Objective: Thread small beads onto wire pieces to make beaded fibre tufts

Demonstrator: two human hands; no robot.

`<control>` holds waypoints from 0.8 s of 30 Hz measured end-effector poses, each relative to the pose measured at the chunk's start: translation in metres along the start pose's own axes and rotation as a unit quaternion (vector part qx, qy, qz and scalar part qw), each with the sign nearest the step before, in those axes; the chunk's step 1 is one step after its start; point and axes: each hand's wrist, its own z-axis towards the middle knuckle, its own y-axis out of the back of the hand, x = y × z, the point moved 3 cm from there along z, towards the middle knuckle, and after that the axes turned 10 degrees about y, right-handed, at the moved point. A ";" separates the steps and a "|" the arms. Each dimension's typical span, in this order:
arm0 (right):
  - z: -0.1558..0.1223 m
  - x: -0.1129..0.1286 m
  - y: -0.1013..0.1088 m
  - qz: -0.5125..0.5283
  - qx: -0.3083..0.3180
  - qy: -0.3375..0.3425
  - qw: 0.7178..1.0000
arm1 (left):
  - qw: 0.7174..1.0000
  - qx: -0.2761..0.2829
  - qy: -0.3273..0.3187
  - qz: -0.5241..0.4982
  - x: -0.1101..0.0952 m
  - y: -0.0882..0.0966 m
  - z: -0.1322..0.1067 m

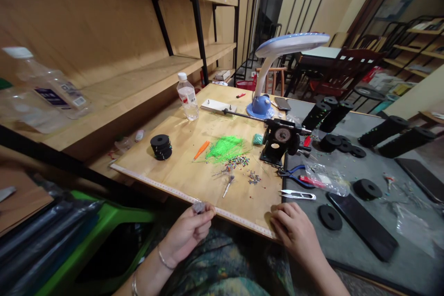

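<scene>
A wooden shelf [138, 97] with black metal posts runs along the left side. Beside it stands the pale wooden counter [166, 175], with a measuring strip along its near edge; a grey work surface [360, 270] adjoins it on the right. At the counter's far end stands a blue-and-white lamp [260, 107], its head reaching out to the right. Nearer, by the seam with the grey surface, sits a black device [274, 141] with a round dial and a long rod pointing left.

Close to the near edge are both hands. The left grip [194, 224], below a wrist with a bracelet, pinches a small clear scrap between thumb and fingers, just at the counter's front edge. The right grip [291, 222] rests its curled fingers on the edge farther right; whether anything lies beneath them cannot be told.

A clear bottle [189, 101] stands upright near the shelf. On the grey surface, a black slab [362, 226] lies flat, right of the right grip. A loose heap of bright green strands [225, 148] spreads mid-counter, between a stack of black discs [161, 147] and the device. White snips [298, 194] lie just beyond the right grip. An orange-handled tool [201, 150] lies left of the strands, and multicoloured beads [237, 162] are scattered just in front of them. Smallest named is the clear scrap [199, 206] itself.
</scene>
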 end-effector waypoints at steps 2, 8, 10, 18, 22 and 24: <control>0.000 -0.001 0.000 -0.007 -0.005 -0.003 1.000 | 1.000 -0.003 -0.007 0.003 -0.001 0.000 0.000; 0.000 0.002 0.000 -0.024 -0.014 -0.004 1.000 | 0.999 -0.013 -0.009 0.031 -0.003 -0.001 0.000; -0.002 0.002 0.002 -0.027 -0.021 0.002 0.999 | 0.997 -0.021 -0.020 0.075 -0.007 -0.005 -0.001; -0.010 0.014 0.032 -0.010 -0.145 -0.038 0.989 | 0.932 -0.095 -0.165 0.308 -0.030 -0.033 -0.015; 0.008 0.056 0.025 0.164 -0.172 -0.061 0.970 | 0.909 -0.083 -0.188 0.363 -0.026 -0.045 -0.021; 0.022 0.077 0.011 0.258 -0.137 -0.060 0.954 | 0.898 -0.073 -0.200 0.384 -0.023 -0.049 -0.023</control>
